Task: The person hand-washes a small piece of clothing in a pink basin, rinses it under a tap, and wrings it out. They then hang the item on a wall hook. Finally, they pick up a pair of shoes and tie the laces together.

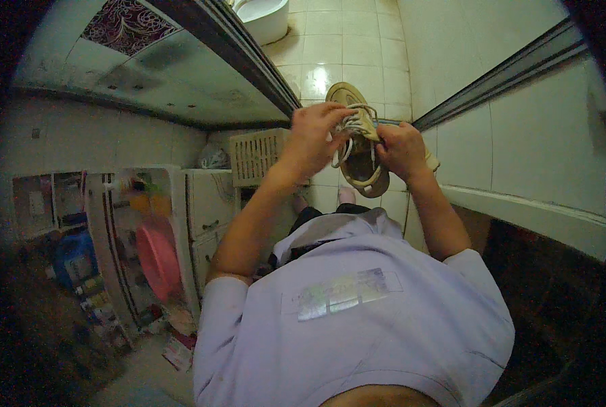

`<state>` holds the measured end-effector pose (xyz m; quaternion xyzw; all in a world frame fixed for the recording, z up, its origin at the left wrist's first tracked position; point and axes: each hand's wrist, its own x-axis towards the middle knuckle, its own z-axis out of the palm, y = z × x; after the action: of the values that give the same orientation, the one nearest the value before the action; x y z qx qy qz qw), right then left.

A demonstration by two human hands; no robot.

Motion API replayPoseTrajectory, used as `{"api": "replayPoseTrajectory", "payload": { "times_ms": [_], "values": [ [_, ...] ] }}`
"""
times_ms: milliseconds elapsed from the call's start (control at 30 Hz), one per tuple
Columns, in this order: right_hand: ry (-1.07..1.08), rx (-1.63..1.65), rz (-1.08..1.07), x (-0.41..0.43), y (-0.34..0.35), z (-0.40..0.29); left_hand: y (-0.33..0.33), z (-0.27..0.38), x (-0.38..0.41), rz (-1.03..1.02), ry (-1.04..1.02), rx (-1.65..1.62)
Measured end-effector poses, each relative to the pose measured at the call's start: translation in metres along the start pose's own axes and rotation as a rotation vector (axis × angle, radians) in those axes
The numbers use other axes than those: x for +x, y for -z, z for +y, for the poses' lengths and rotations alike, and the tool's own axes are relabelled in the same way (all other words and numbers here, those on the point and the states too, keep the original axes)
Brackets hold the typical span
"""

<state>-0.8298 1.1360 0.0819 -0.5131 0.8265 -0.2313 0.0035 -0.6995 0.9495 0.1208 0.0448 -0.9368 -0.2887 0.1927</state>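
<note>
A beige lace-up sneaker (pixel 351 94) is held up in front of me, its toe pointing away and its dark opening towards me. My left hand (pixel 315 135) has its fingers and thumb around the white shoelaces (pixel 354 122) over the tongue. One lace loop hangs down beside the opening. On the other side, my right hand (pixel 400 150) grips the sneaker's upper edge near the eyelets. Something blue and thin (pixel 390 122) shows just beyond the right fingers. Partly hidden by my right wrist is a pale yellow object (pixel 431 160); what it is I cannot tell.
Dark-framed sliding door tracks (pixel 262 61) flank the tiled floor (pixel 359 51). A white basin or toilet base (pixel 265 20) stands at the far end. Left are a slatted beige crate (pixel 257 157), a white drawer cabinet (pixel 209 203) and a pink basin (pixel 158 259). A white ledge (pixel 526 216) runs along the right.
</note>
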Motion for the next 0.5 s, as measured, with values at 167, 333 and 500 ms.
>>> {"api": "replayPoseTrajectory", "payload": {
  "times_ms": [167, 333, 500],
  "values": [
    [-0.017, 0.02, -0.008, 0.001, 0.001, -0.002, -0.025, -0.002, 0.009, -0.091, -0.092, -0.023],
    [-0.095, 0.009, 0.012, -0.005, 0.01, -0.006, 0.016, -0.072, -0.012, 0.3, 0.315, -0.19],
    [-0.109, -0.082, 0.028, -0.012, 0.013, -0.022, 0.084, -0.121, -0.063, -0.037, 0.649, 0.184]
  ]
}}
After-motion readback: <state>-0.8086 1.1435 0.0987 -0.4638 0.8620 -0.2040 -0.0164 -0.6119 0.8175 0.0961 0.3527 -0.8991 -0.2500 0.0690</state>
